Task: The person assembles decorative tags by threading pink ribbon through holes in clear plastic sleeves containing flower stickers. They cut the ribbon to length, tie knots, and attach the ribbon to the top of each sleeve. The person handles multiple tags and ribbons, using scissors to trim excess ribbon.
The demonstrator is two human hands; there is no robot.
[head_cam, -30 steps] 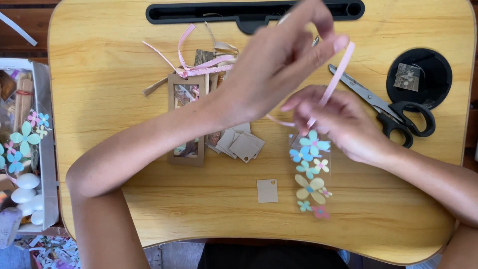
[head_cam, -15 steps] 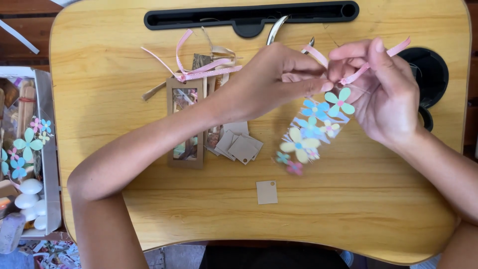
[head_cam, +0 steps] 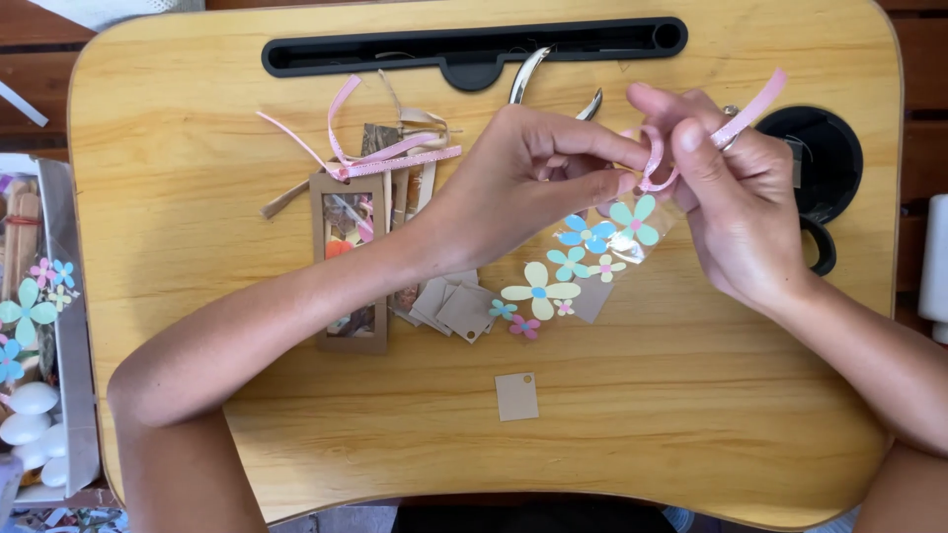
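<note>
Both hands work a thin pink ribbon point(head_cam: 660, 166) above the tabletop point(head_cam: 691, 415) — left hand point(head_cam: 513, 192) pinches it near the loop between thumb and forefinger, right hand point(head_cam: 736, 212) pinches the free end, which sticks up past its fingers. Ribbon loops at the top of a clear bookmark with pastel paper flowers point(head_cam: 583, 262), which hangs slantwise down-left from the pinch, its lower end over the wood. Step looks like tying or threading the ribbon through the bookmark's top; next move likely needs the loop drawn snug without creasing the clear strip. Just left of it — a small pile of tan card tags point(head_cam: 459, 306), and a brown card frame bookmark point(head_cam: 349, 266) with pink ribbons point(head_cam: 380, 158) on top. One loose square tan tag with a punched hole point(head_cam: 516, 397) lies nearer the body, well apart. Black round cup recess point(head_cam: 825, 158) at right. Box of more flower pieces point(head_cam: 39, 306) at far left edge.
</note>
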